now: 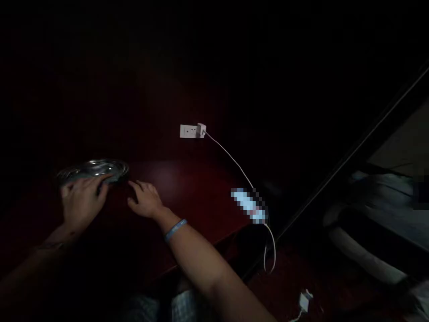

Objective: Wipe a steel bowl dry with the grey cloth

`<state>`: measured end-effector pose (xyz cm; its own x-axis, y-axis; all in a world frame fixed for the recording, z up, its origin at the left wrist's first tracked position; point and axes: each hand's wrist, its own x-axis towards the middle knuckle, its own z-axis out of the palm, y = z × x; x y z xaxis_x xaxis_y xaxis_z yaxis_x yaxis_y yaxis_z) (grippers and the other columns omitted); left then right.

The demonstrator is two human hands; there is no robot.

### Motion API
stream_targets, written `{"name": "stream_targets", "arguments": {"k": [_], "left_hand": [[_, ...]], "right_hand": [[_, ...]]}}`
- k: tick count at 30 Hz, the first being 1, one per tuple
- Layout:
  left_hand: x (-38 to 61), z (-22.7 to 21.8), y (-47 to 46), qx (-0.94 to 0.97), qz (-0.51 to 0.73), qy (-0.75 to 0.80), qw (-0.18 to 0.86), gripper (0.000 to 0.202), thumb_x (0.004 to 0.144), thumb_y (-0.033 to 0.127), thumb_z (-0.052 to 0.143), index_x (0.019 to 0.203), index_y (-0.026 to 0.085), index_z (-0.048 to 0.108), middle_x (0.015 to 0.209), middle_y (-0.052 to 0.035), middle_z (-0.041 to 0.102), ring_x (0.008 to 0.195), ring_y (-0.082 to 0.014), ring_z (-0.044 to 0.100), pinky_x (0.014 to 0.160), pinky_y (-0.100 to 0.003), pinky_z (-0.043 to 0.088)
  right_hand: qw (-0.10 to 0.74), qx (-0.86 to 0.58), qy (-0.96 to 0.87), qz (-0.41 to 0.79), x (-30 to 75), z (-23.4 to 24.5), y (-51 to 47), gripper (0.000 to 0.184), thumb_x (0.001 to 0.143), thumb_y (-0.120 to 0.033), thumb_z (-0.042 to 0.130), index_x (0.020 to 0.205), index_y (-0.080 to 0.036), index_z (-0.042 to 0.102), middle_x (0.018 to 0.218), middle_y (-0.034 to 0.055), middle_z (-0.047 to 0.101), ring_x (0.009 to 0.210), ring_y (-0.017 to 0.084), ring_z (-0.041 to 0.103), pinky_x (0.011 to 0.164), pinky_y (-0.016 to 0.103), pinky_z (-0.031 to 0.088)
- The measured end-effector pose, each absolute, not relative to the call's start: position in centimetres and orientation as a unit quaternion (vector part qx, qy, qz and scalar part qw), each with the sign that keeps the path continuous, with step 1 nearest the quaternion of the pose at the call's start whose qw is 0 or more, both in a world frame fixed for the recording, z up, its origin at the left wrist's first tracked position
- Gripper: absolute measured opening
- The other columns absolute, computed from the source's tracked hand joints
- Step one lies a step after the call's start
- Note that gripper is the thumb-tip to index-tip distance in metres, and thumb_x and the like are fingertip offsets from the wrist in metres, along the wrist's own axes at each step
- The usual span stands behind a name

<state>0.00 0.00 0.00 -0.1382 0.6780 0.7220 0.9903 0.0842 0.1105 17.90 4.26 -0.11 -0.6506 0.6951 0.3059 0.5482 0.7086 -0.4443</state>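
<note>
The scene is very dark. My left hand (82, 197) reaches to the near rim of a shiny steel plate (95, 169) on a dark red table (187, 188), fingers spread over its edge. My right hand (145, 199) lies just right of the plate with fingers stretched out toward it, nothing in it. A blue band (174, 229) circles my right wrist.
A white wall socket (189, 131) with a plugged-in charger (201, 129) sits behind the table. Its white cable (231, 158) runs down to a blurred bright device (250, 205) near the table's right edge. A second white plug (304, 300) lies on the floor. Bedding shows at right.
</note>
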Motion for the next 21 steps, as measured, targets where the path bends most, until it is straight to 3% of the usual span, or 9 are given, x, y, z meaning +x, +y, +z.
{"name": "stream_targets", "arguments": {"k": [6,8,14,17,19,21], "left_hand": [[0.6,0.7,-0.5,-0.669,-0.338,-0.627,0.213,0.048,0.097,0.041,0.031,0.115,0.018,0.069,0.107,-0.0123,0.075,0.103,-0.0281,0.063,0.101,-0.046,0.036],[1.3,0.6,-0.3,-0.719,-0.339,-0.589,0.146,0.045,0.096,0.044,0.035,0.114,0.022,0.07,0.108,-0.0096,0.074,0.103,-0.0258,0.064,0.099,-0.042,0.041],[2.8,-0.4,1.0,-0.731,-0.399,-0.546,-0.088,0.05,0.092,0.052,0.044,0.123,0.017,0.062,0.128,-0.0115,0.068,0.115,-0.0241,0.062,0.103,-0.038,0.044],[2.5,-0.7,1.1,-0.719,-0.421,-0.54,-0.118,0.054,0.091,0.054,0.047,0.125,0.015,0.06,0.131,-0.0132,0.066,0.118,-0.0243,0.061,0.106,-0.039,0.044],[2.2,-0.9,1.2,-0.716,-0.424,-0.541,-0.122,0.054,0.09,0.055,0.048,0.125,0.015,0.06,0.13,-0.0133,0.066,0.117,-0.0243,0.062,0.105,-0.039,0.045],[1.9,-1.0,1.3,-0.718,-0.414,-0.548,-0.113,0.053,0.089,0.055,0.049,0.123,0.017,0.061,0.127,-0.012,0.068,0.113,-0.0247,0.064,0.102,-0.039,0.047]], "right_hand": [[0.256,-0.361,-0.88,0.174,17.7,-0.4,4.8,0.069,0.092,-0.035,0.053,0.151,-0.011,0.026,0.151,0.0169,0.045,0.138,0.027,0.042,0.116,0.043,0.033],[0.271,-0.37,-0.869,0.188,17.7,-0.5,5.0,0.077,0.09,-0.036,0.057,0.152,-0.01,0.021,0.151,0.0185,0.043,0.137,0.029,0.044,0.115,0.044,0.035],[0.304,-0.42,-0.828,0.212,18.5,0.0,5.1,0.088,0.086,-0.035,0.061,0.156,-0.016,0.01,0.148,0.0147,0.047,0.131,0.027,0.051,0.11,0.041,0.04],[0.294,-0.445,-0.822,0.198,18.7,0.3,5.2,0.066,0.088,-0.034,0.058,0.149,-0.025,0.035,0.14,0.0097,0.055,0.123,0.026,0.054,0.104,0.041,0.043],[0.276,-0.483,-0.807,0.197,18.8,0.4,5.3,0.043,0.09,-0.036,0.056,0.132,-0.025,0.057,0.132,0.0088,0.06,0.122,0.027,0.053,0.101,0.041,0.044],[0.278,-0.519,-0.784,0.199,18.8,0.4,5.5,0.033,0.089,-0.037,0.058,0.119,-0.024,0.066,0.131,0.0097,0.06,0.124,0.028,0.049,0.1,0.041,0.044]]}}
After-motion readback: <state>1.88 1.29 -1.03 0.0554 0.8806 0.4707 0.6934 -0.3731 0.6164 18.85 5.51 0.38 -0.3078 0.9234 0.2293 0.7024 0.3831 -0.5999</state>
